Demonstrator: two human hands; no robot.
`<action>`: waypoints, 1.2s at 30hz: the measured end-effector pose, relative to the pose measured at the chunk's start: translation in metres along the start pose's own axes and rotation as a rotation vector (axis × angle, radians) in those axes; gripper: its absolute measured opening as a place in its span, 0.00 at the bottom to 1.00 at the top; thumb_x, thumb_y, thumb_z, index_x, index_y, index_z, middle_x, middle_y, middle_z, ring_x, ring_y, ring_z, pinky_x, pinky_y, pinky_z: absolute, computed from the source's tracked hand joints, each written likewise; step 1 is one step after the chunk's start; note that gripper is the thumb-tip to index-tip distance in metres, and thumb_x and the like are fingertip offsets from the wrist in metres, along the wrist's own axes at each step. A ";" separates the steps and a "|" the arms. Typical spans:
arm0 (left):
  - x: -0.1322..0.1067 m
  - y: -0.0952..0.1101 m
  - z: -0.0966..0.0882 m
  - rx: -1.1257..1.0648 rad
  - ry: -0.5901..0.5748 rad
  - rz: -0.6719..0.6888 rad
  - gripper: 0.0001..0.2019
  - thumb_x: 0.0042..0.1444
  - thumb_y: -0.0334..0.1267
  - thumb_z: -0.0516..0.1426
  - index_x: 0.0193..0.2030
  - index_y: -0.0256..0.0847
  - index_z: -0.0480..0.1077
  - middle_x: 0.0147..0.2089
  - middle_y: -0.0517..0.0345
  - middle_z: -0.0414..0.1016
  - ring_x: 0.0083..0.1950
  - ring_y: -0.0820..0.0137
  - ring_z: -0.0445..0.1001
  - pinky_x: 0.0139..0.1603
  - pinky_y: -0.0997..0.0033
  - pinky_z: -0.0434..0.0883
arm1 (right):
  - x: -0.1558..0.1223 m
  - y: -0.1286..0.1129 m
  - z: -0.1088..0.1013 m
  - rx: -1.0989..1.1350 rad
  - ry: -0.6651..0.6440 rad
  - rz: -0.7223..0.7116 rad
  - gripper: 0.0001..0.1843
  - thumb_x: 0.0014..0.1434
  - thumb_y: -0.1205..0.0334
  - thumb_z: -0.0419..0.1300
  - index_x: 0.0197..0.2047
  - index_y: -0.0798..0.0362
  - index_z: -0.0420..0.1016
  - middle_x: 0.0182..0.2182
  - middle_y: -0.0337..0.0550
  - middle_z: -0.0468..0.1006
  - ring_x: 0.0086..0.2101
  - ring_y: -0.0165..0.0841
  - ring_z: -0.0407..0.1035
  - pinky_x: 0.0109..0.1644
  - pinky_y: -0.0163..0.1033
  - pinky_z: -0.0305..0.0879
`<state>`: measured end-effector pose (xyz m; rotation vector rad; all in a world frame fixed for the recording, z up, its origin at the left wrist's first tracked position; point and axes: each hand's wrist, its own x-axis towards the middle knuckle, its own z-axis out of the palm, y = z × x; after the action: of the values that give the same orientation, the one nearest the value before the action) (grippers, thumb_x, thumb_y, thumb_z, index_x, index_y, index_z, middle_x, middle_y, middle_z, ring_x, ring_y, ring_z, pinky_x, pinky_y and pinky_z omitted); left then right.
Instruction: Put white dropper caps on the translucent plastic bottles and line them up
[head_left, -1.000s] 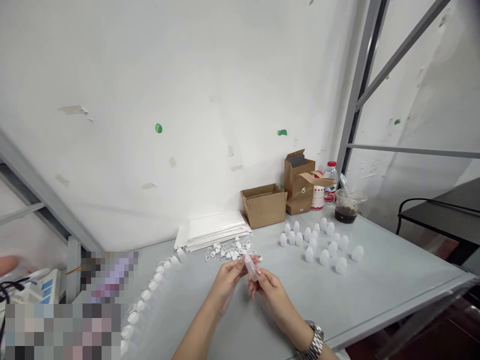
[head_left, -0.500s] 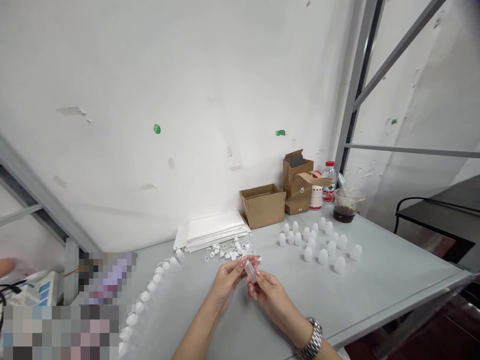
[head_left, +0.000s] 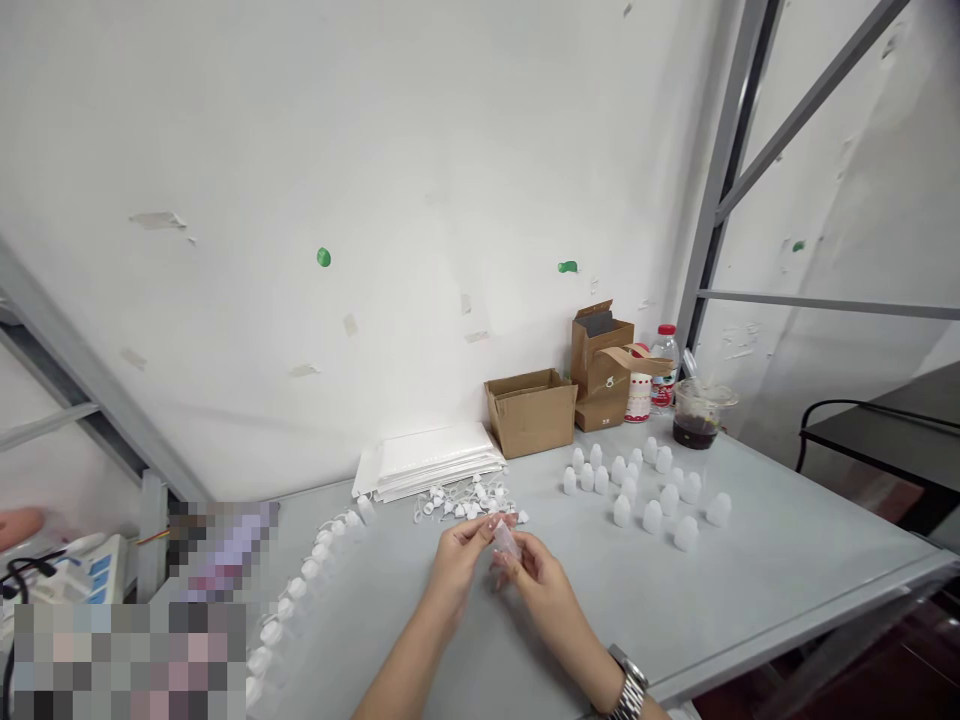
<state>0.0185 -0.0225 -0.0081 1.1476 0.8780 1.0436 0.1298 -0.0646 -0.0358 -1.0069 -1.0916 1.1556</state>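
Both hands on one translucent bottle, centre-low in frame

Left hand (head_left: 457,565) and right hand (head_left: 538,585) meet just below centre of frame, over a pale grey table (head_left: 780,570). Both are closed around a small translucent plastic bottle (head_left: 506,543), fingers pinching it from either side, held clear of the tabletop and tilted. Metal link watch (head_left: 628,685) on the right wrist, bottom edge of frame.

Just above the hands, a loose heap of small white plastic caps (head_left: 469,503) - nearest items to the fingers. A curved line of white dropper tips (head_left: 304,585) runs down the table's left side toward the bottom of frame. Right of the hands, a cluster of upright translucent bottles (head_left: 637,490).

Back edge of table, along the wall: stack of white pouches (head_left: 427,462), open cardboard box (head_left: 531,415), kraft paper box (head_left: 602,365), red-and-white cup (head_left: 638,398), plastic water bottle (head_left: 664,365), and lidded clear cup of dark liquid (head_left: 696,422)

Far left is partly pixelated - white device with blue panels (head_left: 97,572), contents hard to tell. Grey metal frame (head_left: 724,190) at upper right, against a scuffed white wall (head_left: 375,150)
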 end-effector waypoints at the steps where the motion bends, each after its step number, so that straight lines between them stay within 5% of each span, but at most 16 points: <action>1: 0.000 0.001 0.000 -0.028 -0.008 -0.022 0.17 0.45 0.46 0.60 0.36 0.33 0.76 0.41 0.44 0.78 0.44 0.59 0.73 0.46 0.63 0.66 | 0.000 -0.001 0.000 0.027 -0.019 0.013 0.22 0.47 0.44 0.60 0.36 0.55 0.69 0.26 0.40 0.72 0.26 0.32 0.66 0.32 0.37 0.63; 9: -0.006 0.006 0.002 -0.215 -0.146 -0.152 0.18 0.49 0.46 0.57 0.39 0.32 0.74 0.42 0.42 0.77 0.47 0.61 0.72 0.49 0.67 0.65 | 0.000 -0.001 -0.001 0.282 -0.230 0.111 0.23 0.50 0.41 0.56 0.28 0.56 0.67 0.18 0.39 0.72 0.19 0.27 0.63 0.27 0.34 0.58; 22: -0.006 0.007 0.003 -0.218 -0.176 -0.154 0.14 0.47 0.39 0.60 0.39 0.32 0.75 0.46 0.41 0.75 0.50 0.59 0.70 0.52 0.65 0.63 | 0.002 0.000 0.000 0.160 -0.107 0.084 0.23 0.46 0.40 0.58 0.23 0.55 0.65 0.16 0.37 0.69 0.18 0.27 0.61 0.26 0.34 0.57; 30: -0.007 0.006 0.004 -0.280 -0.203 -0.170 0.16 0.45 0.40 0.61 0.41 0.33 0.74 0.47 0.42 0.75 0.54 0.59 0.67 0.56 0.64 0.61 | 0.000 -0.008 -0.001 0.350 -0.194 0.143 0.22 0.48 0.42 0.58 0.23 0.56 0.67 0.15 0.36 0.68 0.18 0.26 0.60 0.24 0.33 0.53; 36: -0.006 0.005 0.001 -0.316 -0.185 -0.200 0.19 0.50 0.46 0.56 0.43 0.32 0.72 0.36 0.45 0.78 0.50 0.60 0.70 0.54 0.62 0.63 | -0.003 -0.012 0.000 0.406 -0.252 0.180 0.22 0.48 0.43 0.59 0.26 0.57 0.69 0.15 0.37 0.69 0.18 0.27 0.61 0.24 0.33 0.53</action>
<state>0.0166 -0.0280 -0.0024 0.8557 0.6397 0.8610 0.1313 -0.0692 -0.0242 -0.6620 -0.9187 1.6078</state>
